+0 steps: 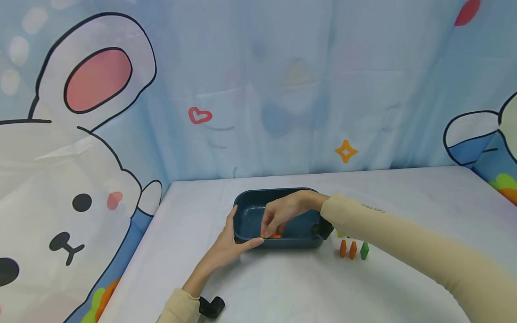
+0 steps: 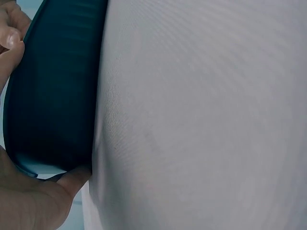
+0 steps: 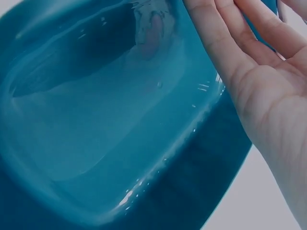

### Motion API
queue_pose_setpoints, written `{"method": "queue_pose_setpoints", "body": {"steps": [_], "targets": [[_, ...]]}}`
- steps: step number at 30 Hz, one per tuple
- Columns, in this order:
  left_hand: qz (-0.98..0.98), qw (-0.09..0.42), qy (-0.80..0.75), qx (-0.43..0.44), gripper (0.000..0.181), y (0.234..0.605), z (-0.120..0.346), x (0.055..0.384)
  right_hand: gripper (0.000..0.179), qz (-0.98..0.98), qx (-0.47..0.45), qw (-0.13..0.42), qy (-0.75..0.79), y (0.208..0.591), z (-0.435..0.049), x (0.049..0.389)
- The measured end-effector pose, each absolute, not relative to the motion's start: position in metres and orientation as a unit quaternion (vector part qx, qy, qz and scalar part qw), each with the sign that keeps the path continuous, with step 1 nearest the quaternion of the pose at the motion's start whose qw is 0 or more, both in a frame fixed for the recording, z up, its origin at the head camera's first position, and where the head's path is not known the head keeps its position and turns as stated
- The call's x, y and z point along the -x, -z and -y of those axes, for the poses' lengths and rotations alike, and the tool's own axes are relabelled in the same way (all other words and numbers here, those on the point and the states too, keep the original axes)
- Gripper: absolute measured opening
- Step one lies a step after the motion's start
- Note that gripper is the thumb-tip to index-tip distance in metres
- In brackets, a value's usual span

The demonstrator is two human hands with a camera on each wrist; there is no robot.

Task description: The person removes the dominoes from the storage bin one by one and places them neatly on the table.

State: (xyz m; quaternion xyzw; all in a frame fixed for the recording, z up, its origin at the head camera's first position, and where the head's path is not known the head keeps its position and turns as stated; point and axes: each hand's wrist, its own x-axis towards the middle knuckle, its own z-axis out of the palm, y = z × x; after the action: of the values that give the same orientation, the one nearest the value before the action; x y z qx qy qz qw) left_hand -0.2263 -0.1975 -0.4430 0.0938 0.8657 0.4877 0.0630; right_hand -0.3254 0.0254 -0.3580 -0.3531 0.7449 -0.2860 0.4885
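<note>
A dark blue-teal rectangular basin (image 1: 296, 243) stands on the white-covered table, its inside glossy with water droplets in the right wrist view. My left hand (image 1: 227, 246) grips its near left corner, fingers along the left side and thumb at the front rim. Over the basin reaches my right hand (image 1: 279, 214), fingertips pointing down just inside the front wall. Between those fingertips it pinches a small orange piece (image 1: 275, 236), mostly hidden by the fingers and rim. In the right wrist view, the fingers (image 3: 218, 43) extend across the basin's edge and their tips are out of frame.
Right of the basin, two small orange pieces (image 1: 353, 250) and a green piece (image 1: 365, 251) stand in a row. Behind them, a yellow-green piece (image 1: 340, 234) shows partly under the right sleeve (image 1: 387, 229). A printed curtain (image 1: 258, 89) hangs along the table's back edge.
</note>
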Motion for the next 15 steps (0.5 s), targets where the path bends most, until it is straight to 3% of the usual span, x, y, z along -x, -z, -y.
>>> {"method": "queue_pose_setpoints", "body": {"steps": [15], "targets": [[-0.869, 0.06, -0.484, -0.086, 0.12, 0.444, 0.195, 0.224, 0.017, -0.763, 0.352, 0.458, 0.292, 0.357, -0.044, 0.32]]}}
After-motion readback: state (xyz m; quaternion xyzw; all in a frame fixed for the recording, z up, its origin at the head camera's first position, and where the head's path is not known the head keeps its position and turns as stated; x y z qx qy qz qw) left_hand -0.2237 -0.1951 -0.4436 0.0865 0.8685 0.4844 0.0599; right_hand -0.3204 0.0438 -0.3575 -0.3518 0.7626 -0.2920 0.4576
